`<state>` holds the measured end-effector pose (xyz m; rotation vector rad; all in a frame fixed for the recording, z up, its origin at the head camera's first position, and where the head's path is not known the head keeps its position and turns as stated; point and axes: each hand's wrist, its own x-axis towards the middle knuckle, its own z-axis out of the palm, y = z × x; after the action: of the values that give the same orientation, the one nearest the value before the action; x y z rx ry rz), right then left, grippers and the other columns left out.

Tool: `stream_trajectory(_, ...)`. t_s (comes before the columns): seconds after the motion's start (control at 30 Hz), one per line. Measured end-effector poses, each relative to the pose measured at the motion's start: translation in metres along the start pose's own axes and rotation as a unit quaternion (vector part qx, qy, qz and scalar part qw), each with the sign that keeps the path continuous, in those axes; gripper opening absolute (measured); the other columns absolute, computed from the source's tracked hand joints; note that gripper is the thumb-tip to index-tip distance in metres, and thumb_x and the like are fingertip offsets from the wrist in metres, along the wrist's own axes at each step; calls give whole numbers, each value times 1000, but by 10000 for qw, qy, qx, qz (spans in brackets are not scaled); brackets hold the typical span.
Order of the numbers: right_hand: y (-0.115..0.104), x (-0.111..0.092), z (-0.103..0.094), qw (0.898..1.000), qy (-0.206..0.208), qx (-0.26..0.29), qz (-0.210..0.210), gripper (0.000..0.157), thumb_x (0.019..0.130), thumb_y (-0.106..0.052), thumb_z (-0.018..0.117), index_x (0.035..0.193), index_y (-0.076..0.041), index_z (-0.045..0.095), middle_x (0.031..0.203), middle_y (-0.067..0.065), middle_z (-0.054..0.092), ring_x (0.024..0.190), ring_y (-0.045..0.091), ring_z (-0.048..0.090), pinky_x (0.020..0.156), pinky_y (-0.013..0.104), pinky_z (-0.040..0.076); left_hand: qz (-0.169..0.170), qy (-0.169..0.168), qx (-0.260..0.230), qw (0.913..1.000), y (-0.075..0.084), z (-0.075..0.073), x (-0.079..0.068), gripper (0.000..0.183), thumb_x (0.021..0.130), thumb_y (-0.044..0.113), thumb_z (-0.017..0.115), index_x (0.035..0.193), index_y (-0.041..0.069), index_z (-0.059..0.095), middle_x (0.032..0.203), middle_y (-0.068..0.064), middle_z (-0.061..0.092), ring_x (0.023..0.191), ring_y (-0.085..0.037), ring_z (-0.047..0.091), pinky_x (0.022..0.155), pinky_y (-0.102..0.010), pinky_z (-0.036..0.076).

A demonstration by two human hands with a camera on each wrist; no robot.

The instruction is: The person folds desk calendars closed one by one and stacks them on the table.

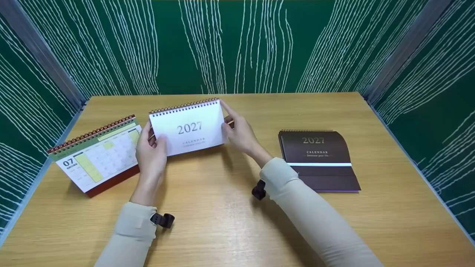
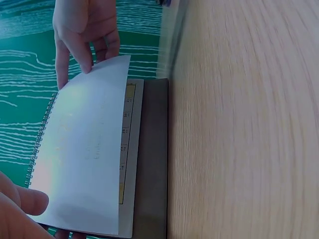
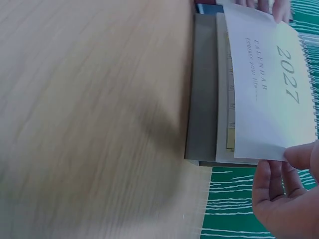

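A spiral-bound desk calendar (image 1: pixel 189 116) with a white "2027" cover page is held upright between both hands, its binding along the top. My left hand (image 1: pixel 151 155) grips its left edge, thumb on the front and fingers behind. At the opposite edge my right hand (image 1: pixel 242 133) holds it with the thumb at the front, the index finger reaching up to the binding's corner. In the left wrist view the white cover page (image 2: pixel 82 149) bows away from a printed page with yellow blocks and a grey-brown stand (image 2: pixel 153 159) behind it.
Left of the hands stands a red-bound calendar (image 1: pixel 107 155) showing "07", close to the left hand. A dark brown "2027" calendar (image 1: pixel 315 148) with a white band stands at the right, beyond the right forearm. Green walls (image 1: pixel 259 44) with white lines enclose the wooden table (image 1: pixel 211 215).
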<state>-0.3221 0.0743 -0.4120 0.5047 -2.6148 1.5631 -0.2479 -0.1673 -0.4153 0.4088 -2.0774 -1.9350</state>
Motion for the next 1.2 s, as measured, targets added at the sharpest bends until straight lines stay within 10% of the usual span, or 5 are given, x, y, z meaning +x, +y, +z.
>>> stream_trajectory(1.2,-11,8,8,9997,128,134,184,66,109,-6,53,169,-20,30,148,13,54,121,27,61,102,37,57,456,-40,1251,9911,-1,-1,0,74,108,10,55,170,27,18,166,-20,32,147,-34,43,120,-39,43)
